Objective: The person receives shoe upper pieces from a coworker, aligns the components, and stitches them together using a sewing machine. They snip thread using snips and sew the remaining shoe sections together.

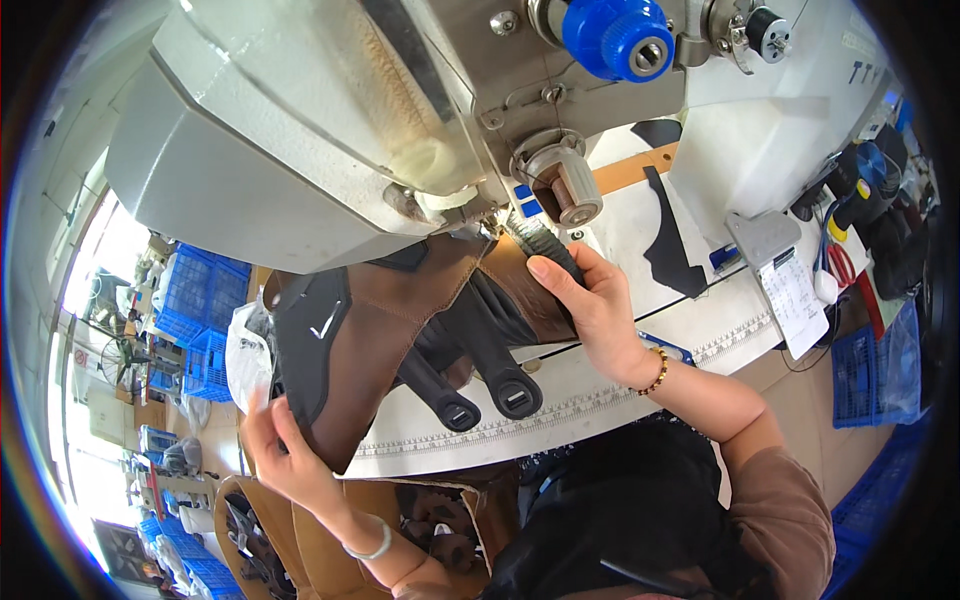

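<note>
A brown and black stitched leather piece (385, 325) lies on the sewing machine bed under the machine head. Two black straps (478, 345) with rounded, slotted ends hang from it toward me. My right hand (603, 315) pinches a black brush-like piece (546, 246) between thumb and fingers, its pale bristly end close to the needle area. What the rest of it looks like is hidden behind the fingers. By the left edge of the leather piece is my left hand (290, 455), fingers apart and slightly blurred; nothing shows in its grasp.
The white sewing machine (270, 150) fills the upper view, with a thread bobbin (575, 195) near the needle. A black cut-out (672, 240) lies on the white table (640, 275), which has a ruler edge. A cardboard box (330, 545) stands below; blue crates (205, 290) are left.
</note>
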A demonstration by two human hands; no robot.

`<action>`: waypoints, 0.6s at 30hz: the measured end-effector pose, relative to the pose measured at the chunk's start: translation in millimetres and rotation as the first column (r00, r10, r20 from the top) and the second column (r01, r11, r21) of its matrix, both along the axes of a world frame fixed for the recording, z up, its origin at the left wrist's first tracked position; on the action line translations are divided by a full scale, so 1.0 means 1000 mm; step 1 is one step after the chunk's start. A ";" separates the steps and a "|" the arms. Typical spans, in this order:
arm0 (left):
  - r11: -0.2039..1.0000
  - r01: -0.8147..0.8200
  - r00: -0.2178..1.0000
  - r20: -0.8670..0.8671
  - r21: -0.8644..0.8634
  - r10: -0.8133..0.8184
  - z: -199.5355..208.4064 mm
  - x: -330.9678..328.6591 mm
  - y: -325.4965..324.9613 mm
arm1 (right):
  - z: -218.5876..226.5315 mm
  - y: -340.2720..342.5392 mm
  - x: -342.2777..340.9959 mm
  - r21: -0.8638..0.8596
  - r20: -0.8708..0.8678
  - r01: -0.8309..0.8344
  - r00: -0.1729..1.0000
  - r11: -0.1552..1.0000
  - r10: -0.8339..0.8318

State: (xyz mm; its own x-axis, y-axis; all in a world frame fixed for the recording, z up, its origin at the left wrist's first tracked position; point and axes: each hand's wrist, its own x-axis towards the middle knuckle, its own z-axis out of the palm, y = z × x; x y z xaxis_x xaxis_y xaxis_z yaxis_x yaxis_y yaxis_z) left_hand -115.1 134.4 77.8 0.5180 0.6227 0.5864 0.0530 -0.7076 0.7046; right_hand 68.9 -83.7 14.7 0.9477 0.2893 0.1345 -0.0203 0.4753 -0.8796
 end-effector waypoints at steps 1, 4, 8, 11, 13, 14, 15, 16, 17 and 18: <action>0.898 -0.296 0.950 0.198 0.325 0.241 -0.002 0.001 -0.014 | 0.001 -0.003 0.002 -0.095 0.006 -0.024 1.000 0.995 0.025; 0.808 -0.190 0.866 0.483 0.557 -0.129 -0.042 -0.005 -0.059 | -0.002 -0.021 0.011 -0.060 0.048 -0.205 0.977 0.977 0.208; 0.496 0.572 0.796 -0.297 0.653 -0.527 -0.087 0.033 -0.104 | 0.005 -0.036 0.014 -0.173 0.109 -0.432 0.885 0.885 0.453; 0.671 0.509 0.856 -0.240 0.539 -0.457 -0.080 0.084 -0.110 | 0.014 -0.038 0.014 -0.341 0.183 -0.428 0.843 0.837 0.505; 0.717 0.454 0.890 -0.226 0.528 -0.397 -0.066 0.104 -0.114 | 0.009 -0.033 0.012 -0.317 0.115 -0.429 0.868 0.846 0.484; 0.742 0.414 0.908 -0.185 0.527 -0.375 -0.062 0.112 -0.114 | 0.006 -0.030 0.011 -0.289 0.045 -0.432 0.886 0.855 0.462; 0.762 0.380 0.922 -0.149 0.525 -0.358 -0.060 0.115 -0.115 | 0.002 -0.028 0.010 -0.285 0.049 -0.432 0.885 0.855 0.463; 0.759 0.379 0.922 -0.149 0.529 -0.357 -0.057 0.114 -0.117 | -0.002 -0.027 0.008 -0.223 0.043 -0.405 0.904 0.887 0.424; 0.755 0.377 0.925 -0.174 0.536 -0.339 -0.053 0.112 -0.120 | -0.006 -0.026 0.009 -0.159 0.033 -0.374 0.923 0.913 0.384; 0.752 0.371 0.928 -0.198 0.545 -0.315 -0.047 0.109 -0.122 | -0.009 -0.024 0.009 -0.152 0.038 -0.378 0.921 0.913 0.387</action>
